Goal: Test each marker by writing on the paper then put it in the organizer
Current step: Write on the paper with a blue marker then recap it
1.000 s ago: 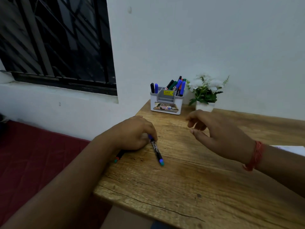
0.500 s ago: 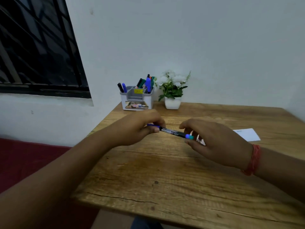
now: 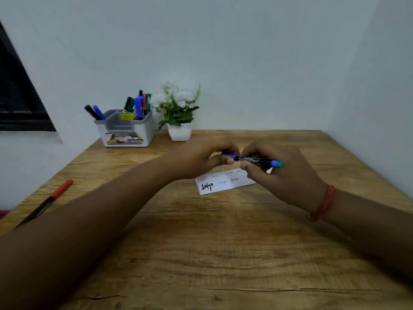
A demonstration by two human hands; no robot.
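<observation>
Head view: wooden table [image 3: 223, 253], coarse grain with dark cracks running across the boards, set into a corner of plain pale walls. Both hands meet above the middle of the table and hold one marker [image 3: 254, 161] level, lengthwise left to right. Left hand [image 3: 201, 159]: fingers curled, thumb and fingertips pinching the blue cap end. Right hand [image 3: 283, 173]: fingers curled round the black barrel, whose white print is too small to read; the blue-and-teal tail end sticks out past the fingers. A red thread band [image 3: 324, 203] circles the right wrist. Directly below the hands lies the paper [image 3: 220, 183], a small white slip, flat on the table, partly covered by the right hand; it carries several short handwritten words in black and blue ink, the largest near its left end, none clearly legible. At the far left corner stands the organizer [image 3: 126, 128], grey and white plastic, compartmented, with a yellow sticker inside and a picture label on its front; several markers stand in it, tilted. Just beside it to the right, a white pot of white flowers [image 3: 178, 113]. Near the left edge lies a red-capped marker [image 3: 47, 201], black barrel, apart from everything else.
</observation>
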